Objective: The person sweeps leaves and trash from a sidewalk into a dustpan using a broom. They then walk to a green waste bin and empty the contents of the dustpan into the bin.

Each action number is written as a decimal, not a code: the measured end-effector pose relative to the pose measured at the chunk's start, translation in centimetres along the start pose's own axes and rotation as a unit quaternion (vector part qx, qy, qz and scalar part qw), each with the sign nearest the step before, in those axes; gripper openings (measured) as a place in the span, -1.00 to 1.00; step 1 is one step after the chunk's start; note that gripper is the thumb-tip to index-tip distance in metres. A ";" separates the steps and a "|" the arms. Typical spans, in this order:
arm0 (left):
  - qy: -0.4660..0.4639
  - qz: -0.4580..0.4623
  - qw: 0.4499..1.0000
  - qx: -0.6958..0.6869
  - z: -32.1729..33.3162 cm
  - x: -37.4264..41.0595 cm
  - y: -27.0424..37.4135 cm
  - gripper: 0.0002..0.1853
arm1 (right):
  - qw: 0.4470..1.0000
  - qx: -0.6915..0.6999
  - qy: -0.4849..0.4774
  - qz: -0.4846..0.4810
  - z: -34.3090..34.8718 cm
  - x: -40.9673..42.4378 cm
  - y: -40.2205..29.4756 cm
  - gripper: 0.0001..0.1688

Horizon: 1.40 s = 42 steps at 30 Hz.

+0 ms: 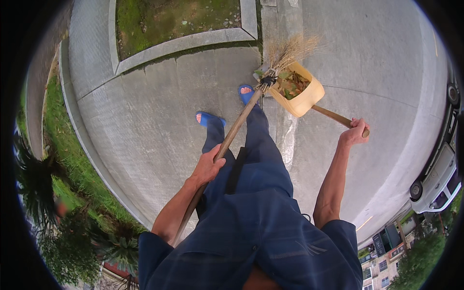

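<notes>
My left hand (209, 165) grips the wooden handle (237, 123) of a twig broom, whose shaft runs back along my left forearm. Dark binding ties the broom's bristles (295, 50), which fan out past the far side of a yellow plastic dustpan (308, 99). Brown and green dry leaves (293, 85) lie inside the dustpan. A short wooden handle (331, 115) extends from it, and my right hand (355, 132) is closed around the end of that handle. The broom's bound neck overlaps the dustpan's left edge in view; whether they touch I cannot tell.
My feet in blue slippers (246, 95) stand on concrete paving (163, 94). Ahead lies a mossy planting bed (174, 25) with a raised stone curb (188, 39). A grass strip (72, 134) borders the left. Parked at the far right is a white vehicle (436, 181).
</notes>
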State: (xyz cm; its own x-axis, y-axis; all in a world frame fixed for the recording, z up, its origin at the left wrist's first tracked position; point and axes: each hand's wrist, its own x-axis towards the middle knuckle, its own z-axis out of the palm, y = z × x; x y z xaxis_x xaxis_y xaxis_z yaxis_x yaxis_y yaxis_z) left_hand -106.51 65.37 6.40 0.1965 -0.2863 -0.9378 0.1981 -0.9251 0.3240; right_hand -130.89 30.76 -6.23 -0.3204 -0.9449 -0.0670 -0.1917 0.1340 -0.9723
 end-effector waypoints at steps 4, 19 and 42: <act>0.045 0.045 0.996 0.064 0.3 0.4 -1.6 -0.45 | 1.000 -0.001 0.019 0.002 0.1 0.0 0.1 -0.83; -0.091 -0.035 0.988 -0.122 0.9 -3.2 0.8 -0.51 | 1.000 0.011 0.022 -0.002 -0.3 0.1 1.0 -0.82; -0.060 -0.047 0.992 -0.097 0.1 -2.4 0.4 -0.47 | 1.000 0.018 0.007 -0.006 -1.0 0.4 1.7 -0.82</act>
State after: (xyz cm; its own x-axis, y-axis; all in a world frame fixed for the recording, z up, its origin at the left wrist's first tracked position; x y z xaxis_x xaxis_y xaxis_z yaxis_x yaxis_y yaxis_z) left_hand -106.98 65.69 8.80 0.0550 -0.2398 -0.9693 0.3943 -0.8866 0.2417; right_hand -132.29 30.88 -7.64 -0.3316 -0.9420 -0.0515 -0.1620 0.1106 -0.9806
